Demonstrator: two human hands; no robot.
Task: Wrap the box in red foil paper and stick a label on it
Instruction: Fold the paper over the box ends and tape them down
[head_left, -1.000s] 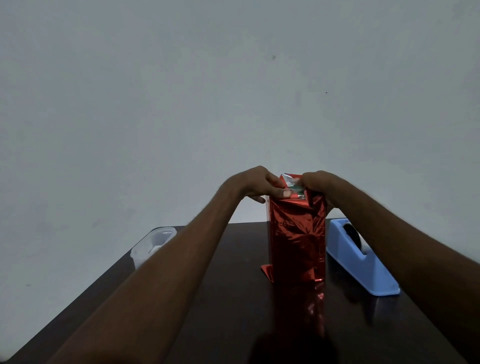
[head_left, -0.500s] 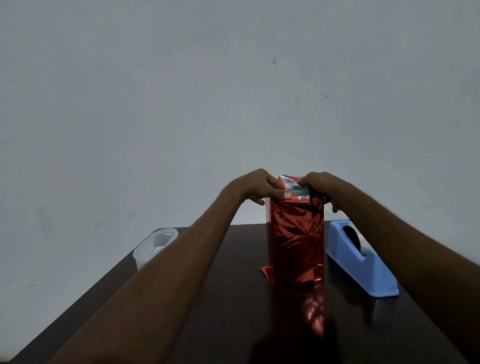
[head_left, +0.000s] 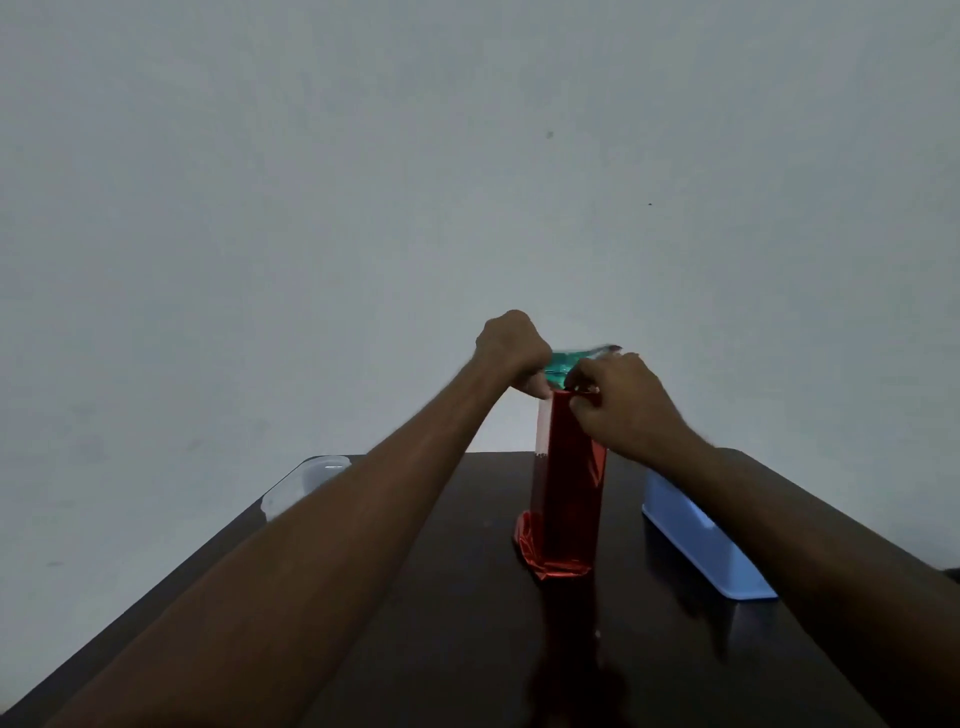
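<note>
Box (head_left: 566, 478) upright beside tape dispenser (head_left: 701, 551) | now turned, narrow side facing | left hand (head_left: 514, 348), right hand (head_left: 618, 400) pinch foil (head_left: 563, 364) at top | top fold unfinished

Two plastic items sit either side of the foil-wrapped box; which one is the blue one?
The blue plastic tape dispenser, on the dark table right of the red foil-wrapped box. The clear plastic container on the left is translucent white.

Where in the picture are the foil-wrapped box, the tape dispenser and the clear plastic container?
foil-wrapped box (head_left: 566, 483): head view, on its red front face.
tape dispenser (head_left: 701, 545): head view, on its blue side wall.
clear plastic container (head_left: 306, 480): head view, on its near rim.
</note>
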